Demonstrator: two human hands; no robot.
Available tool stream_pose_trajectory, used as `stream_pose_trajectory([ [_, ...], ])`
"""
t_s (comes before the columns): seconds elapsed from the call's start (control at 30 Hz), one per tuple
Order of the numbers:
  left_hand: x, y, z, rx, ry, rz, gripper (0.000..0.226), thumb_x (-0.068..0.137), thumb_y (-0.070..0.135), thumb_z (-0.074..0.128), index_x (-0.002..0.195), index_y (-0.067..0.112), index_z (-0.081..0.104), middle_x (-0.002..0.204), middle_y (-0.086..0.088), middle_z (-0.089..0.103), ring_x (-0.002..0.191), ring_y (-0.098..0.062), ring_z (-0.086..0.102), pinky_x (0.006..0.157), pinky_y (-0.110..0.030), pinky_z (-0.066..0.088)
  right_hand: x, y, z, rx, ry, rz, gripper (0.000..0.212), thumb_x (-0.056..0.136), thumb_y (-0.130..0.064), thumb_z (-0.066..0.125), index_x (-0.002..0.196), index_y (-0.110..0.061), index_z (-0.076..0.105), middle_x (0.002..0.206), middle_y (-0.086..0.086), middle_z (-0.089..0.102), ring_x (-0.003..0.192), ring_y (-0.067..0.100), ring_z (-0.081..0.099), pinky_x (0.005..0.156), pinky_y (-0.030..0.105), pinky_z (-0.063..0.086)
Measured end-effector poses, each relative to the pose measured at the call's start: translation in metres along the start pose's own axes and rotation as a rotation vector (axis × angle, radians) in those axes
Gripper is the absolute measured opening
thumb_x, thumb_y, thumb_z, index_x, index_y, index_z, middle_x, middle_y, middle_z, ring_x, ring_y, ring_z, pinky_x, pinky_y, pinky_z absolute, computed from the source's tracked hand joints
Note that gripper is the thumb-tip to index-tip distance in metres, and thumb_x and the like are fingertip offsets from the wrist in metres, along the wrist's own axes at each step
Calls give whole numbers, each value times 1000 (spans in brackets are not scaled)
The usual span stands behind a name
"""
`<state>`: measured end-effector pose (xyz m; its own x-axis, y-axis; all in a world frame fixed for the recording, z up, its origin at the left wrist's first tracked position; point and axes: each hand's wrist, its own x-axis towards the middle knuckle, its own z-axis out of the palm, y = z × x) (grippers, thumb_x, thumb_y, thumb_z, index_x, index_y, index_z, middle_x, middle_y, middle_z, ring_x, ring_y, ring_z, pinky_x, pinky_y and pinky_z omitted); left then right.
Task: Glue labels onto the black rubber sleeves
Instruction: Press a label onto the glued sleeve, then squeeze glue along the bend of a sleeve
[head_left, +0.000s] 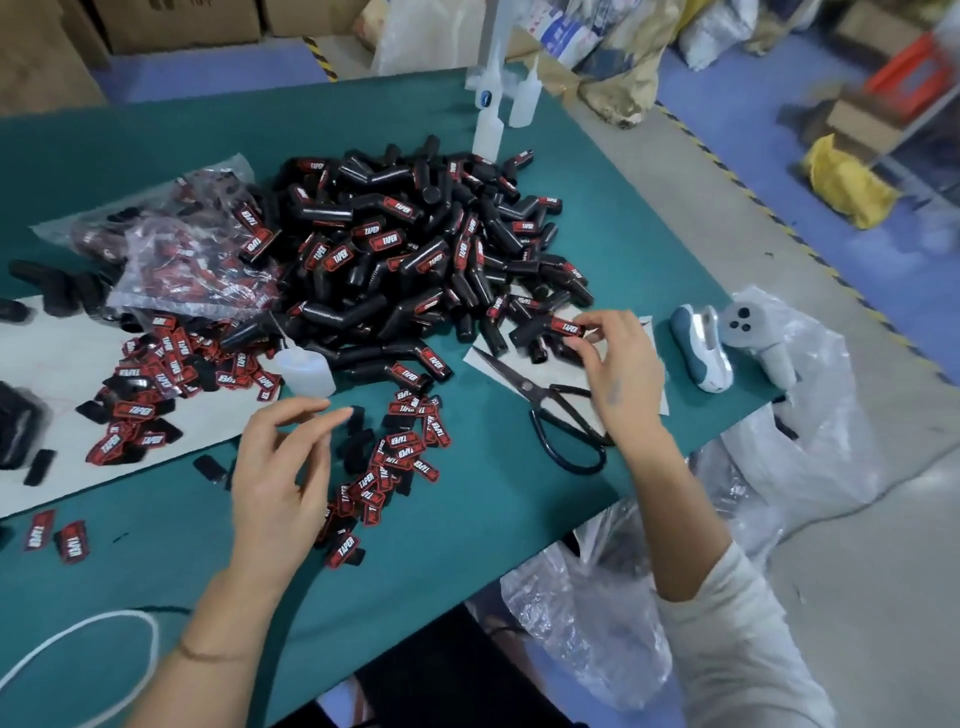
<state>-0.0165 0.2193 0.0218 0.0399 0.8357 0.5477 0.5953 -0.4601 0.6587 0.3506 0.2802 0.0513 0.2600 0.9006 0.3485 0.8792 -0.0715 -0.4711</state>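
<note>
The work surface is a green mat-covered table (613, 218) set on a grey concrete floor (857, 545) with a yellow-and-black hazard stripe (748, 192) and cardboard boxes (176, 21) behind. The right hand (618, 364) pinches a labelled black rubber sleeve (556, 330) at the near right edge of the sleeve pile (410, 249), with black scissors (550, 410) lying just under its wrist. The left hand (285, 467) hovers with fingers loosely spread, holding nothing, just beyond it a glue bottle (306, 366) and beside it loose red labels (400, 457).
</note>
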Motion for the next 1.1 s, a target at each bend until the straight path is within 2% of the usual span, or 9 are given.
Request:
stream_pose_trajectory([
  [0.17,0,-3,1,4,-6,1,28,104,8,54,123,8,75,126,-10,59,123,-6,52,105,-30,46,-3,22,-4,28,26,131,17,96,-31,71,110,-34,63,103,-21,56,94,-6,50,71,30,41],
  [0.33,-3,-5,3,-1,-50,-2,29,104,9,54,124,8,76,127,-8,58,114,-17,57,92,-45,53,-5,25,0,14,-22,154,17,96,-32,67,111,-37,62,103,-20,58,96,-6,52,72,30,40],
  [0.47,-3,-4,1,-3,-36,0,29,105,10,53,123,8,76,127,-8,59,118,-9,54,95,-37,51,-5,21,-1,19,-2,137,14,97,-34,67,110,-35,64,105,-22,57,97,-7,52,72,30,42],
  [0.6,-2,-5,-1,-1,-26,6,29,104,5,54,122,7,76,127,-5,59,118,-14,56,97,-29,48,-6,7,-5,39,31,150,20,100,-34,67,118,-28,68,113,-11,62,104,6,59,81,40,52],
  [0.67,-3,-4,-3,1,-9,4,29,102,2,55,122,8,75,127,-5,59,119,-12,56,99,-26,47,-13,-14,-7,99,91,55,19,101,-26,67,119,-21,70,113,-4,64,106,14,59,84,40,52],
  [0.77,-1,0,-9,16,45,-21,29,101,-2,56,121,6,76,124,-9,60,118,-19,59,101,-33,50,-30,-69,-2,252,55,-208,16,102,-20,65,116,-16,72,111,-2,66,105,17,61,89,27,50],
  [0.83,1,3,-18,10,109,-69,28,101,-4,57,121,4,76,122,-9,61,115,-26,62,101,-36,51,-45,-115,9,369,-64,-385,15,103,-20,65,115,-14,73,109,-4,69,103,14,63,92,21,47],
  [0.93,2,1,-40,5,247,-175,26,104,1,57,120,7,76,118,-2,64,113,-23,62,102,-32,48,-68,-182,31,522,-253,-553,16,102,-22,65,111,-14,75,106,-5,71,100,10,65,91,20,48],
  [1.1,-10,-22,-87,139,438,-427,22,107,15,58,121,18,74,112,9,73,112,-9,59,101,-29,44,-94,-254,75,608,-525,-659,9,97,-24,71,98,-16,73,95,-9,67,87,7,62,81,33,53],
])
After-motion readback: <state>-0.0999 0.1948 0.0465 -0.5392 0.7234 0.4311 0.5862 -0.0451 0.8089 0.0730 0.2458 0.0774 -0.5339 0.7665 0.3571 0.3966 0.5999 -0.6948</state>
